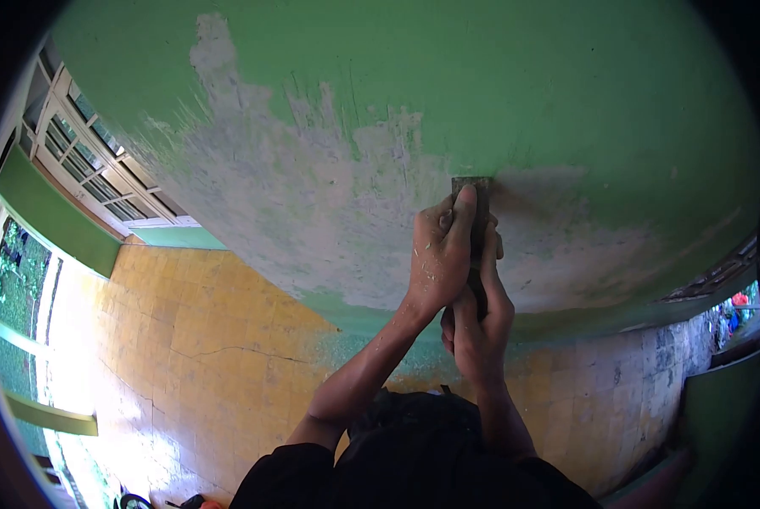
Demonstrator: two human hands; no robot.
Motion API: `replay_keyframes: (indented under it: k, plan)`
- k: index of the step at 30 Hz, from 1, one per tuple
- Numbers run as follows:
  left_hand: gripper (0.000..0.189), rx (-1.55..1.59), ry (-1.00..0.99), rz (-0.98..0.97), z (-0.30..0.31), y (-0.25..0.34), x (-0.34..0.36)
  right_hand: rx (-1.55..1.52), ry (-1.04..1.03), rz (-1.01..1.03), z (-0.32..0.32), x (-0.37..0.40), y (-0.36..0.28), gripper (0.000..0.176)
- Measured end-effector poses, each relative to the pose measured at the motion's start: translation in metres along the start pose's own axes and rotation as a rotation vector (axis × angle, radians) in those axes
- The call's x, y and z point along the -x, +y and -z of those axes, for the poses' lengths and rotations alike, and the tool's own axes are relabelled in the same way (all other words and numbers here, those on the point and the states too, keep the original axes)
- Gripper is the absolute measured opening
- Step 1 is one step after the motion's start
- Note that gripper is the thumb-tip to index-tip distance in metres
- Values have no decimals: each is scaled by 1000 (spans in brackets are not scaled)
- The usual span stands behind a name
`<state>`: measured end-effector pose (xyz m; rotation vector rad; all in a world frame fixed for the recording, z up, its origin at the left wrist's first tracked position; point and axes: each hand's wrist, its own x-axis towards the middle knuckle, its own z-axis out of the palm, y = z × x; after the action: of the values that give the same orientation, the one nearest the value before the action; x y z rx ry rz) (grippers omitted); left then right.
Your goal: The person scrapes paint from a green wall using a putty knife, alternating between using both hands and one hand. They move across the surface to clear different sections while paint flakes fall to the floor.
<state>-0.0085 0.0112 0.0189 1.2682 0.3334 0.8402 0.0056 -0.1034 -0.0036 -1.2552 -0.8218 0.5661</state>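
- Scraper (472,183) sits at the middle of the view, its blade edge pressed against the wall (583,93), right where the green paint meets the bare grey patch (312,204).
- Its long axis runs straight away from your wrists. The blade is the far end and points up the wall; the handle is the near end, hidden inside your fists.
- Your left hand (437,259) is the one nearer the blade. It is closed around the tool, with one finger (465,208) laid straight along the back of the blade, its tip just short of the edge.
- Your right hand (480,327) sits just behind the left and touches it, fingers wrapped tight round the handle.
- The blade lies dead ahead of both sets of fingers, in line with your forearms, with no offset to left or right.
- Green paint lies beyond the blade and to its right; the grey patch spreads away to the left.
- The yellow tiled floor (185,339) shows near and to the left, with windows (83,153) at the far left.
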Motion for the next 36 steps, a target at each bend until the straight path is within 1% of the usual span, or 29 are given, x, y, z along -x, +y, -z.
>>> replay_keyframes:
  k: [2,5,8,12,15,17,20,23,29,31,36]
  plan:
    - [45,23,15,-6,-2,-2,2,15,1,49,3,-2,9,66]
    - [45,28,19,5,-5,4,1,38,-18,37,4,-6,0,66]
    - [45,-1,37,19,-4,5,3,23,28,12,-1,-6,3,66]
    - [44,0,48,-3,-6,8,-2,8,11,39,1,-9,4,66]
    - [44,-50,36,-1,-5,12,-1,9,13,-2,0,2,-1,66]
    - [44,-19,62,-4,-6,3,1,25,21,10,2,-3,3,66]
    - [44,-7,57,-9,-8,7,-1,26,36,93,-1,-10,4,64]
    - [44,-26,70,1,-6,4,2,20,36,8,0,-7,-1,64]
    - [45,-41,69,-59,-7,5,-8,47,8,48,2,-9,-3,63]
    - [45,-46,85,-18,-7,0,3,18,22,18,2,0,3,63]
    - [46,-54,82,-6,-8,5,-2,8,-10,25,5,-11,-1,62]
